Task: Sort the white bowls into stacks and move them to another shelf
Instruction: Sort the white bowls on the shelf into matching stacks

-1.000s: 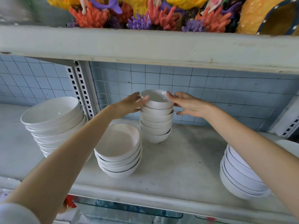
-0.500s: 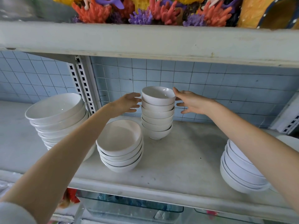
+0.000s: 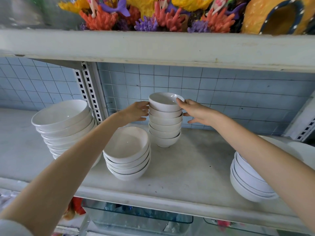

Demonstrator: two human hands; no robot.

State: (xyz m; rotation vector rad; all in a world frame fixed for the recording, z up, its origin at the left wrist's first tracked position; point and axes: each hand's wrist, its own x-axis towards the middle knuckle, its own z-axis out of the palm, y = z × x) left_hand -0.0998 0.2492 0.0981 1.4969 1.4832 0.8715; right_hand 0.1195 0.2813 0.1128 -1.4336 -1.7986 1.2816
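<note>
A tall stack of small white bowls [image 3: 165,122] stands on the grey shelf [image 3: 196,167], near the tiled back wall. My left hand [image 3: 136,111] cups its left side just below the top bowl. On the other side, my right hand [image 3: 196,111] has its thumb on the top bowl's rim and its fingers against the stack; the lowest finger stays a little off it. In front sits a short stack of medium bowls [image 3: 127,155], under my left forearm. A stack of large bowls [image 3: 64,126] is at the left, and another stack of bowls [image 3: 250,181] at the right.
The upper shelf [image 3: 153,48] hangs low over the bowls and carries colourful coral ornaments [image 3: 153,14]. A slotted metal upright [image 3: 88,92] rises behind the large bowls. A white plate [image 3: 305,150] lies at far right. Clear plastic bins [image 3: 136,217] sit below the shelf.
Both hands have closed in on the small bowl stack from either side and now touch it. The stack still stands on the shelf.
</note>
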